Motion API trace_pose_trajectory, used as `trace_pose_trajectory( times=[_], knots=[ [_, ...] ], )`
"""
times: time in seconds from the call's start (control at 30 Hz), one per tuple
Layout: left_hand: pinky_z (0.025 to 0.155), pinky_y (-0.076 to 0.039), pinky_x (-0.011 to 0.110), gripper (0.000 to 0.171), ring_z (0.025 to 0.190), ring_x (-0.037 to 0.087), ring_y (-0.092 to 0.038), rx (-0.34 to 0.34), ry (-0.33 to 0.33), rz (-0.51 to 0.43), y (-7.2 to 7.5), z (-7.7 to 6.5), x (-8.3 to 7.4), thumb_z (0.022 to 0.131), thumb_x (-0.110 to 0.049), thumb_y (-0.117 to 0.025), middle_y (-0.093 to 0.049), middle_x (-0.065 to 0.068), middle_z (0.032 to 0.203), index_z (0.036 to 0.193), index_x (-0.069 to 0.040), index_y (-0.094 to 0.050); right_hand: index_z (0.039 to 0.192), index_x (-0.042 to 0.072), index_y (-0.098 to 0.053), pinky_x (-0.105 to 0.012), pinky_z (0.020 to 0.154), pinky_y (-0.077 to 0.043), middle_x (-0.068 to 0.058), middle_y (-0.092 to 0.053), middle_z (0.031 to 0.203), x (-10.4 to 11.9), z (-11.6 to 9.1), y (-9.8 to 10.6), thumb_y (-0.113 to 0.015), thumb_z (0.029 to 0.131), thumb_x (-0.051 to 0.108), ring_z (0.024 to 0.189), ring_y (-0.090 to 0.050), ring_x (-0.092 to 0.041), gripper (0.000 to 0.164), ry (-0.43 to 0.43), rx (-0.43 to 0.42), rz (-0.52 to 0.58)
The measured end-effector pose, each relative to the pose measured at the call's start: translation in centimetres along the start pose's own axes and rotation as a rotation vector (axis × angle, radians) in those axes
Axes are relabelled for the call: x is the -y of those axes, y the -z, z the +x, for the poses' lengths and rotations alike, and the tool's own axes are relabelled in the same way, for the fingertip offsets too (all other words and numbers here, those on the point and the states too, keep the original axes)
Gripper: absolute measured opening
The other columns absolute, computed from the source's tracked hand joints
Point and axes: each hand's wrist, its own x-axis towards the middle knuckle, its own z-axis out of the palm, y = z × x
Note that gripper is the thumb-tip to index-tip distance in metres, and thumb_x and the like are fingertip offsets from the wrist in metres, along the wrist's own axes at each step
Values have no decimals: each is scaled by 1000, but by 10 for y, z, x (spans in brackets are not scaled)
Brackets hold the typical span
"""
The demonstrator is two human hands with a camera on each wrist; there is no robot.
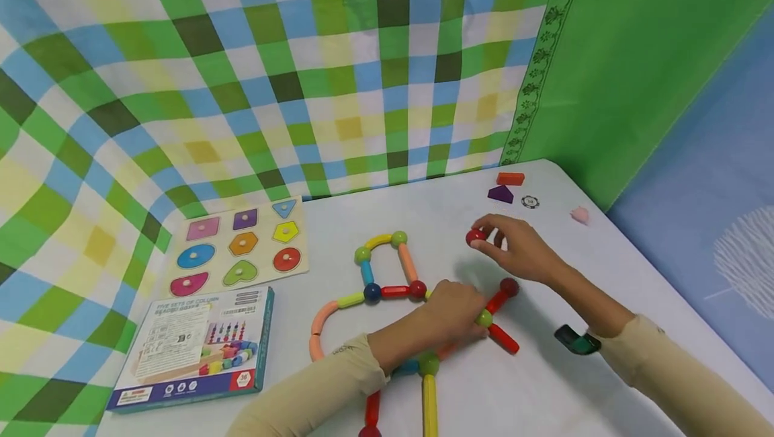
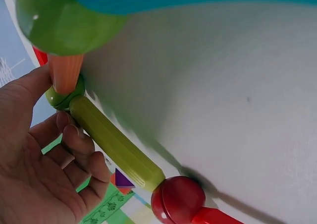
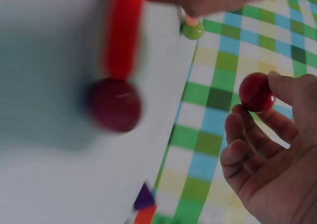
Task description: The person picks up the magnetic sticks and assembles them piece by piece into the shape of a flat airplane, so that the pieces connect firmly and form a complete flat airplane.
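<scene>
In the head view, my right hand [image 1: 525, 249] pinches a red ball [image 1: 474, 239] between thumb and fingertips, above the table. The right wrist view shows the same red ball [image 3: 256, 92] apart from any rod. My left hand [image 1: 450, 309] grips a green ball [image 1: 484, 318] at a joint of a figure made of coloured rods and balls. From that ball run a red rod [image 1: 504, 339] and another ending in a dark red ball [image 1: 509, 286]. In the left wrist view, a peach rod [image 2: 65, 73] and a yellow-green rod [image 2: 116, 142] meet the green ball.
A shape puzzle board [image 1: 208, 232] and a flat box [image 1: 175, 343] lie at the left. Toward the back right are an orange block [image 1: 510, 179], a purple block [image 1: 500, 193], a round token [image 1: 530, 202] and a small pink piece [image 1: 580, 214]. Checked cloth [image 1: 338, 87] hangs behind.
</scene>
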Motion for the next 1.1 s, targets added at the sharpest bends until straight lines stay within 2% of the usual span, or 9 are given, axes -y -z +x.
trace_pose_trajectory(
  times=[0.13,0.27,0.4,0.47,0.6,0.7,0.87,1.1],
  knots=[
    [56,-38,22,31,63,6,-48,12,7,-16,-1,0,8,81,-52,-69,-49,-10,71,91,-25,-59,108,21,-62,-26,58,-47,10,-62,92,-8,-50,4,-69,88,31,74,-56,-13,24,-55,-12,10],
    [57,-38,21,30,65,7,-48,21,21,-47,1,-1,18,81,-51,-69,-50,-9,73,91,-24,-61,108,22,-63,-24,57,-48,9,-61,90,-17,-86,-2,-70,86,33,75,-55,-13,26,-127,-6,17],
    [57,-38,20,29,64,6,-48,19,31,-79,1,-3,21,81,-49,-70,-50,-9,72,91,-23,-62,106,24,-62,-24,61,-49,12,-60,89,-22,-113,-9,-69,85,38,76,-56,-11,26,-174,79,59],
    [55,-38,20,28,63,6,-48,21,33,-88,1,-3,21,81,-49,-70,-51,-9,71,90,-23,-63,107,23,-62,-23,63,-48,13,-61,90,-22,-124,-13,-69,86,38,77,-56,-9,27,-166,129,81],
    [54,-37,19,28,61,6,-48,27,27,-95,0,-3,17,81,-49,-70,-50,-9,69,89,-23,-64,107,23,-60,-23,64,-48,13,-60,89,-21,-139,-20,-71,84,38,76,-56,-7,30,-155,206,120],
    [53,-37,18,28,61,6,-47,22,18,-94,0,-3,14,81,-49,-70,-50,-9,69,89,-23,-64,107,22,-60,-23,64,-49,13,-59,88,-19,-145,-24,-73,82,38,75,-56,-7,33,-174,233,127],
    [53,-37,18,28,60,5,-47,15,3,-100,1,-3,9,81,-50,-70,-49,-9,68,88,-23,-64,106,21,-60,-23,64,-49,13,-57,85,-13,-153,-25,-75,80,39,74,-55,-7,34,-217,224,116],
    [54,-37,18,29,60,5,-47,10,-7,-95,5,-2,4,81,-50,-70,-50,-9,68,87,-23,-64,104,23,-58,-23,60,-48,13,-57,83,-10,-163,-26,-73,81,40,72,-55,-8,32,-215,194,143]
  ],
)
